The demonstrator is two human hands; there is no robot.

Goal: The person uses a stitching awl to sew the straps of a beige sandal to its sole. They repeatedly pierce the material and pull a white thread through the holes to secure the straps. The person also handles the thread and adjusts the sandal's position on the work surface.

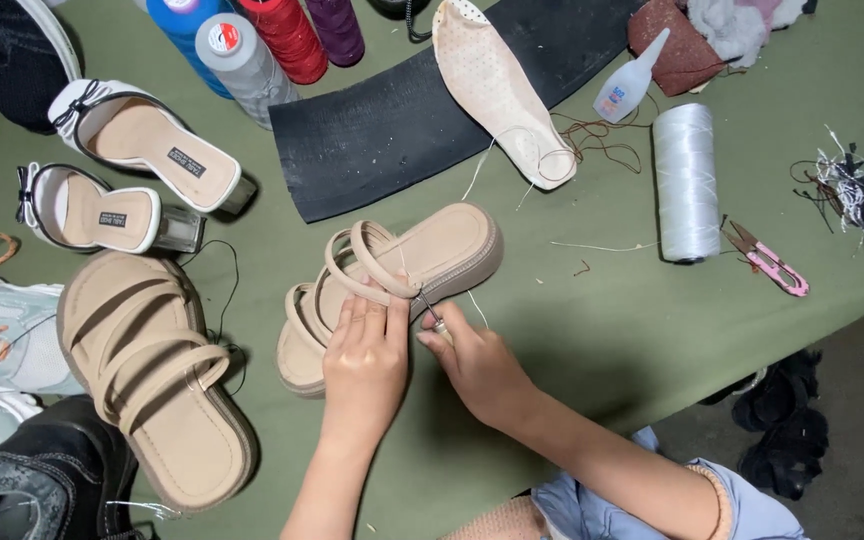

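Pressing down on beige strappy sandal (392, 285) mid-table, left hand (364, 360) lies fingers together over its straps, gripping side. Right hand (477, 365) pinched shut around thin metal tool (430, 312), tip at sandal edge. Matching sandal (152, 375) near left edge. White thread spool (685, 180), pink snips (767, 260) toward right edge, green table (592, 330).

You were at a shoe-repair workbench: a green cloth-covered table (592, 330) crowded with footwear, among them a beige strappy sandal (152, 375) and two white heeled mules (142, 150). Around them lay a loose insole (497, 90), a black rubber sheet (422, 110), thread cones (262, 40), a white thread spool (685, 180), a glue bottle (627, 85) and pink thread snips (770, 262).
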